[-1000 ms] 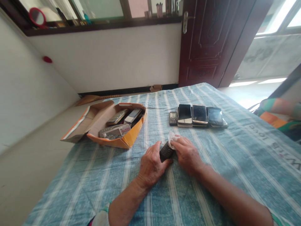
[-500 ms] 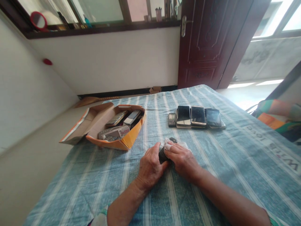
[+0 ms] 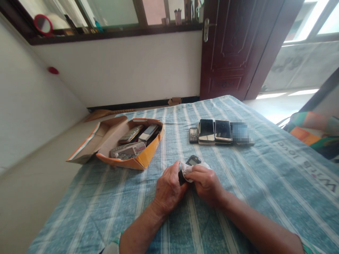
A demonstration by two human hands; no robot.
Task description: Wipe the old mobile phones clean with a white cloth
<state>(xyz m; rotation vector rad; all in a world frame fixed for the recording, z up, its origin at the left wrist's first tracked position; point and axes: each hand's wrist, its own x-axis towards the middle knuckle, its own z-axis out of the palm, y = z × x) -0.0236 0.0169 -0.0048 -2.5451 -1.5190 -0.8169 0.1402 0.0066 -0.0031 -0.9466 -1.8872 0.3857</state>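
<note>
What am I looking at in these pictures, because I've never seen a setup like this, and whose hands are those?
There is no machine here. A person wears one camera on their head, looking forward and down, and every picture comes from it. You see that person's own hands: the left hand holds a small black phone, and the right hand holds a crumpled white cloth or tissue against it.

Below is a blue-green striped fabric cover. On the left, an open orange cardboard box contains several old phones. On the right lies a row: a small dark keypad phone, two dark-screened smartphones, and something pixelated.
</note>
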